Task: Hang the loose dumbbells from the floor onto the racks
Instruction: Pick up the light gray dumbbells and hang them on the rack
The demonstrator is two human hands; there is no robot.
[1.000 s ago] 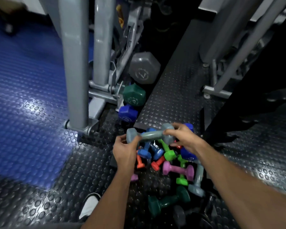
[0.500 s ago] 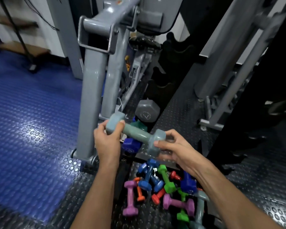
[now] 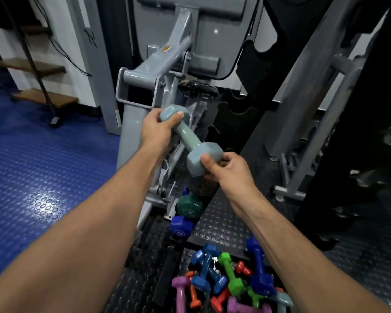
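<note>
I hold a grey-blue dumbbell (image 3: 188,138) in the air at chest height, tilted from upper left to lower right. My left hand (image 3: 156,127) grips its upper head and my right hand (image 3: 226,169) grips its lower head. A black rack (image 3: 255,64) with scalloped slots rises just behind and to the right of it. On the floor below lies a pile of several small dumbbells: blue (image 3: 207,269), green (image 3: 231,275), purple (image 3: 180,294), orange (image 3: 193,292) and red.
A grey machine frame (image 3: 142,91) stands right behind my left hand. Larger dumbbells, green (image 3: 189,207) and blue (image 3: 181,225), lie at its base. Another grey frame (image 3: 314,109) stands at the right. Blue studded flooring (image 3: 43,177) spreads to the left, with wooden steps at the far left.
Both hands have lifted the grey-blue dumbbell from the floor pile up and away toward the rack, tilting it more steeply. My view has risen from the floor to the equipment.
</note>
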